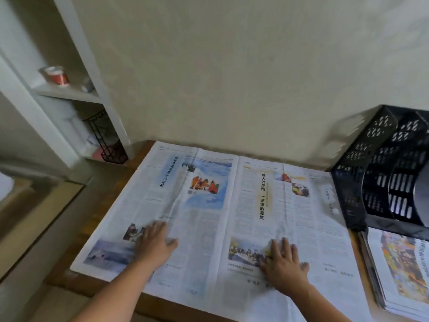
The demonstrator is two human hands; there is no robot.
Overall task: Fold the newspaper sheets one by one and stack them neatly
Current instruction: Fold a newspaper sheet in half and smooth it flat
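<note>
Two hands lie flat on the sheet (209,217), and I read both as spread, palms down, holding nothing. My left hand (156,244) presses the left page near its lower half, fingers straight and pointing away from me, fingertips beside a small photo at the page's lower left. My right hand (283,261) presses the right page, fingers splayed, with the fingertips at the edge of a group photo printed there.

I see the sheet fully opened, lying face up across the table (97,289). Its centre crease runs from the far edge toward me, between the two hands. Each page also shows a fainter lengthwise crease. The near edge hangs slightly over the table's front edge; the far edge lies close to the wall (232,77).

On the right, touching or just beside the sheet's right edge, I note a stack (399,275) of papers with a colour print on top. Behind the stack stands a black rack (383,177) with perforated walls, set against the wall.

On the left, well apart from the table, I see a white shelf (69,94) holding a red-and-white can (56,75), with a black wire basket (109,145) lower down.
</note>
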